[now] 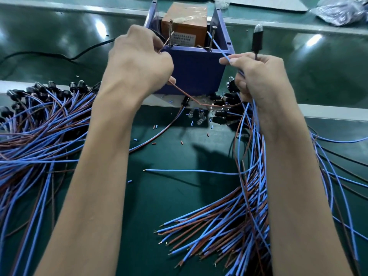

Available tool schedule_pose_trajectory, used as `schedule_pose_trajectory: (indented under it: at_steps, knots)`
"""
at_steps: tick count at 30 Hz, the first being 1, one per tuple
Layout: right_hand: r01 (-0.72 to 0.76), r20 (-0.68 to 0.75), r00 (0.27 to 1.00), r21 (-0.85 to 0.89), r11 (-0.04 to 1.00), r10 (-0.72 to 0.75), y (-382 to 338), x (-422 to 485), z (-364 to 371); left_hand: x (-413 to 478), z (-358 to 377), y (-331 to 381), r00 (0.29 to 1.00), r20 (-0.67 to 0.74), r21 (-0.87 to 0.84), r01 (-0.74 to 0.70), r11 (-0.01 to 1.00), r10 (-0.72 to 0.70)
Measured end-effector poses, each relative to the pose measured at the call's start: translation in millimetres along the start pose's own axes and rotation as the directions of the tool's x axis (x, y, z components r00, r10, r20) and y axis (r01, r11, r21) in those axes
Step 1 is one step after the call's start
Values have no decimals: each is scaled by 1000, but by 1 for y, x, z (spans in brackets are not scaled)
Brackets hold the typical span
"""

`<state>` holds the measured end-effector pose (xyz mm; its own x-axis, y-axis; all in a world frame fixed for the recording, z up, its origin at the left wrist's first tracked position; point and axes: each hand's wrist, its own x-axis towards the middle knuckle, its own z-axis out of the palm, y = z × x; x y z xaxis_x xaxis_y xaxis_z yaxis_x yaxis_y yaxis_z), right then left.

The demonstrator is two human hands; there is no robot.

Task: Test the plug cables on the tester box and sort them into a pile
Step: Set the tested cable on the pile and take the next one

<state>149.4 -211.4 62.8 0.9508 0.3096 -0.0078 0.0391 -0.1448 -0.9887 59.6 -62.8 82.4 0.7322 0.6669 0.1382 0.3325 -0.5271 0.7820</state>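
A blue tester box (196, 70) with an orange transformer (185, 26) inside stands at the table's middle back. My left hand (137, 62) pinches a brown wire (183, 92) whose end reaches a screw (170, 33) on the box's left. My right hand (260, 76) pinches a blue wire (220, 49) that runs to the right screw (213, 36). That same hand holds a black plug with a clear bulb tip (257, 38) upright. A pile of cables (37, 124) lies at the left. Another pile of cables (249, 206) lies under my right forearm.
A black power cord (59, 55) runs left from the box. Small cut bits of insulation (182, 142) and loose clear bulbs (200, 118) lie on the green mat in front of the box. A shiny plastic bag (342, 10) sits at the far right back.
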Motion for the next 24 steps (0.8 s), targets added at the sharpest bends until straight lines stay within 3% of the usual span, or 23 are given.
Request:
schedule_pose_trajectory:
  at_steps: [24]
  knots:
    - [71,102,992,6,997,-71,-5,-8,-7,-4,-15,3,996,44,-30,-74,997,76]
